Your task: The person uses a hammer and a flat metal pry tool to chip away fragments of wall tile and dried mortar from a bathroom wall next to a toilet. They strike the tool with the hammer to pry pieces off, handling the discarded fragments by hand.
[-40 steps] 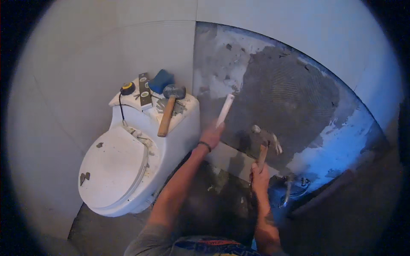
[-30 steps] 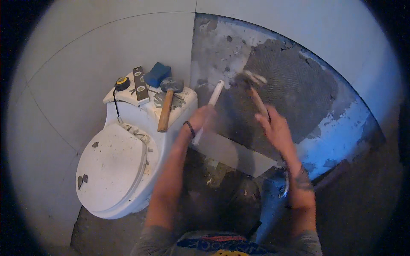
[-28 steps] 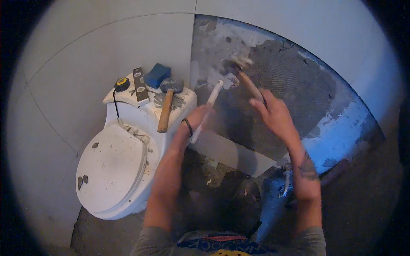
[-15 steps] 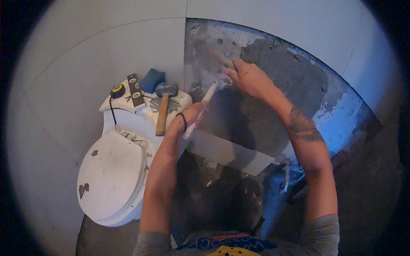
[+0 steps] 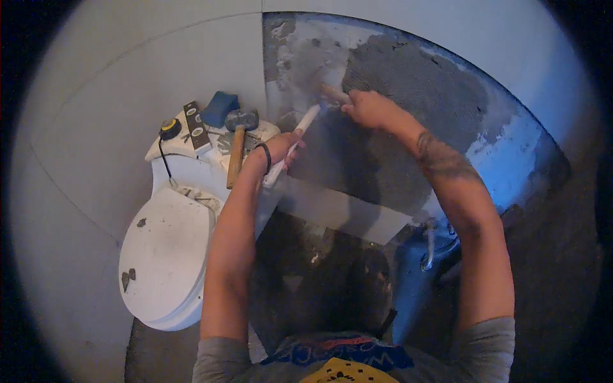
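Observation:
My left hand (image 5: 281,150) is closed around a long white stick-like piece (image 5: 309,119), slanted with its upper end toward the wall. What kind of thing it is I cannot make out. Farther up and to the right, my right hand (image 5: 372,110) grips a wooden-handled tool (image 5: 338,95). Its far end is smeared by motion against the rough wall patch (image 5: 408,73), so its head cannot be told. Grey ridged mortar covers much of that patch, and a whitish layer shows at its left and right. A dusty haze hangs around the tool.
At left stands a white toilet (image 5: 167,255), lid down, with dark crumbs on it. On its tank lie a tape measure (image 5: 170,129), a spirit level (image 5: 196,129), a blue sponge (image 5: 219,108) and a mallet (image 5: 236,150). Metal pipework (image 5: 430,246) projects low at right. Large pale panels (image 5: 179,70) surround the patch.
The whole view has shifted a little, with the wall patch and tank sitting higher and farther left. Both hands keep their grips; the right-hand tool is blurred in both frames.

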`<control>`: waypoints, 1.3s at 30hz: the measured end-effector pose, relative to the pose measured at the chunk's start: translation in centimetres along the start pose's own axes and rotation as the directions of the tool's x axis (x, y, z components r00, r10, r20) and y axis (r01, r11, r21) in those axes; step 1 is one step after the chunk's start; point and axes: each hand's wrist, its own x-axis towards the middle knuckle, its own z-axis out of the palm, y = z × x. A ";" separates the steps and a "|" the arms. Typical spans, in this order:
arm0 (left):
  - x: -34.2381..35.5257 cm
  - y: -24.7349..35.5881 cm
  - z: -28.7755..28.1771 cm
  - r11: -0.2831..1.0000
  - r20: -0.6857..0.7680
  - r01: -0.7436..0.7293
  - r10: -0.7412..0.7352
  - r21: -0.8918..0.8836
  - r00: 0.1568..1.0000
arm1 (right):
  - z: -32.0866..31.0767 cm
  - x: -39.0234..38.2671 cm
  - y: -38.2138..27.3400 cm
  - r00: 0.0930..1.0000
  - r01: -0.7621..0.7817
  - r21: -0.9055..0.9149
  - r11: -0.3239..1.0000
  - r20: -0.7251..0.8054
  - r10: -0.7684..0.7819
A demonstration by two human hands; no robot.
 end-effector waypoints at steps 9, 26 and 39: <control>-1.0 1.5 0.7 0.995 -0.063 0.044 -0.038 0.091 0.997 | -3.8 -1.7 -2.8 0.967 0.068 0.221 0.973 -0.255 -0.009; -1.8 2.9 1.7 0.987 -0.070 0.101 -0.093 0.127 0.993 | 1.7 -0.7 2.6 0.995 0.097 0.139 0.986 -0.046 -0.091; -1.5 -2.6 1.0 0.998 -0.224 -0.023 0.037 0.066 0.974 | 1.7 -5.9 -0.9 0.952 -0.024 0.649 0.760 -0.218 0.217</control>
